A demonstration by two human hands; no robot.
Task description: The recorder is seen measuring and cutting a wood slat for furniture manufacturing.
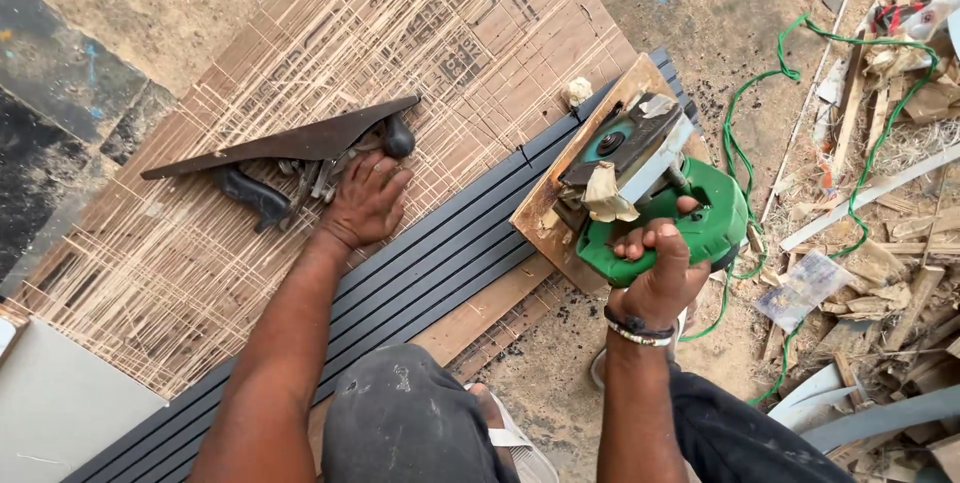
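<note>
The green electric circular saw with a wooden base plate (640,198) at centre right is clamped by the right hand (660,273), lifted above the dark ribbed panel (440,263). The left hand (365,203), fingers spread, is pressed on a dark metal square (290,148). The green cable (760,143) could be snagged or cut.

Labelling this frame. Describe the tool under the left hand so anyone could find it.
Start at the large scored plywood sheet on the floor. Near its middle, beside the dark ribbed panel, the left hand rests on a dark metal try square with a black handle. Its long flat triangular blade sets it apart from the bulky green power saw in the right hand.
</note>
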